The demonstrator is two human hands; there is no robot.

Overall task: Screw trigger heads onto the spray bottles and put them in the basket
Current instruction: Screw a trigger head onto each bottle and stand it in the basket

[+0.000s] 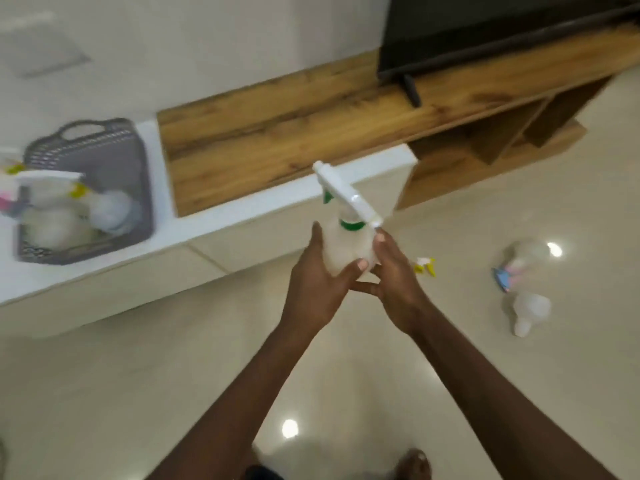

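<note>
I hold a clear spray bottle [346, 247] upright in both hands at mid-frame. A white trigger head [349, 195] with a green collar sits on its neck. My left hand [318, 289] wraps the bottle's left side and my right hand [394, 282] grips its right side. A grey perforated basket [114, 161] stands on the white ledge at the left and holds several finished bottles [62, 209]. On the floor to the right lie a loose trigger head with yellow parts [425, 265], a bottle with a blue and pink head [519, 265] and a bare bottle [530, 311].
The white ledge [214, 223] runs from the left toward a wooden TV unit [311, 123] with a black TV [502, 32] on it. The glossy tiled floor [173, 393] spreads below. My foot [414, 462] shows at the bottom edge.
</note>
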